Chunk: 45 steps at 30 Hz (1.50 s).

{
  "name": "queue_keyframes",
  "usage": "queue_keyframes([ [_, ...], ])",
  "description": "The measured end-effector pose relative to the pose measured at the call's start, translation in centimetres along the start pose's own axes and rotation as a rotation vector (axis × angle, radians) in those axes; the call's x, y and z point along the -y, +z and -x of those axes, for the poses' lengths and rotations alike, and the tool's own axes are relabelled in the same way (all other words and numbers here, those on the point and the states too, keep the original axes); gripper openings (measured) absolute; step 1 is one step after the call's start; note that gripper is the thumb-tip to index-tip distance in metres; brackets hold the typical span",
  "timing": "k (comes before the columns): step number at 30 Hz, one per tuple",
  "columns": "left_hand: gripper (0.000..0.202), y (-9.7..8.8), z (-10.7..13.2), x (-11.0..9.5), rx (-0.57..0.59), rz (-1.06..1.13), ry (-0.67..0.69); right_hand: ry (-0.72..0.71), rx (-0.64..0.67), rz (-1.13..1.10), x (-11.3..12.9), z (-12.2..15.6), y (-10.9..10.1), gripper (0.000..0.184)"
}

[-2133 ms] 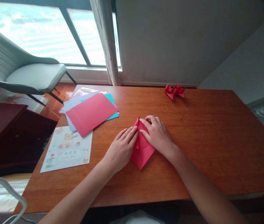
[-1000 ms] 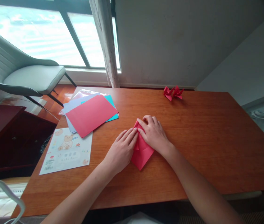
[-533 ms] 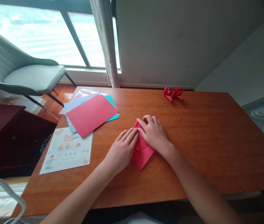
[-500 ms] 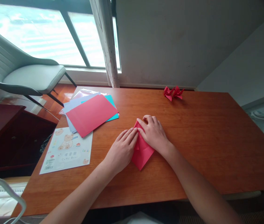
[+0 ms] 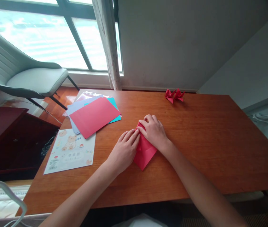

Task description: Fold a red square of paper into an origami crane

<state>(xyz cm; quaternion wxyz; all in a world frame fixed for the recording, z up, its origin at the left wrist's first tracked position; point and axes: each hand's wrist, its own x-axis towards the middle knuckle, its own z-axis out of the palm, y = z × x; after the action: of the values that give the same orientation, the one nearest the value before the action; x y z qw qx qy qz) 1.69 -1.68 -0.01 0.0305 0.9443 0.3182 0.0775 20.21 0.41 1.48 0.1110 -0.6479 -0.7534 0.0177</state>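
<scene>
A partly folded red paper (image 5: pixel 145 154) lies on the wooden table (image 5: pixel 207 142), its lower point toward me. My left hand (image 5: pixel 124 150) lies flat on its left side, fingers stretched out and close together. My right hand (image 5: pixel 153 130) presses on its upper part, fingers bent at the top edge, where they seem to pinch a fold. The top of the paper is hidden under my fingers.
A stack of coloured sheets (image 5: pixel 92 115), red on top, lies at the left, with a printed bear sheet (image 5: pixel 71 151) below it. A small folded red paper figure (image 5: pixel 174 94) sits at the far edge. A grey chair (image 5: pixel 27 78) stands by the window.
My hands and the red paper have stayed nearly still. My right fingers have crept slightly along the top fold. The view has shifted a little.
</scene>
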Motion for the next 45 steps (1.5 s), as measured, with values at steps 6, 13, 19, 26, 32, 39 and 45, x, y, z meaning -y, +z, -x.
queue_keyframes([
  [6, 0.050, -0.5, 0.0, -0.3, 0.003, -0.029, -0.031, 0.012, 0.026, -0.008, -0.3, -1.5, -0.3, 0.027],
  [13, 0.049, -0.5, 0.0, -0.3, 0.022, -0.050, -0.031, 0.005, 0.085, -0.004, -0.5, -3.0, -0.5, 0.033],
  [19, 0.051, -0.3, 0.1, -0.4, 0.021, -0.073, -0.036, 0.006, 0.082, -0.065, -1.4, -3.3, 0.1, 0.025],
  [26, 0.050, -0.2, 0.1, -0.4, 0.017, -0.074, -0.035, 0.048, 0.064, -0.089, -2.2, -3.7, 0.7, 0.018],
  [32, 0.051, -0.2, 0.2, -0.4, 0.018, -0.071, -0.034, 0.078, 0.075, -0.101, -2.3, -4.2, 0.8, 0.015],
  [39, 0.052, -0.4, 0.2, -0.4, 0.029, -0.068, -0.038, 0.107, 0.110, -0.114, -2.4, -4.7, 0.5, 0.013],
  [45, 0.052, -0.2, 0.2, -0.4, 0.024, -0.058, -0.048, 0.140, 0.120, -0.106, -2.3, -4.9, 0.5, 0.014],
])
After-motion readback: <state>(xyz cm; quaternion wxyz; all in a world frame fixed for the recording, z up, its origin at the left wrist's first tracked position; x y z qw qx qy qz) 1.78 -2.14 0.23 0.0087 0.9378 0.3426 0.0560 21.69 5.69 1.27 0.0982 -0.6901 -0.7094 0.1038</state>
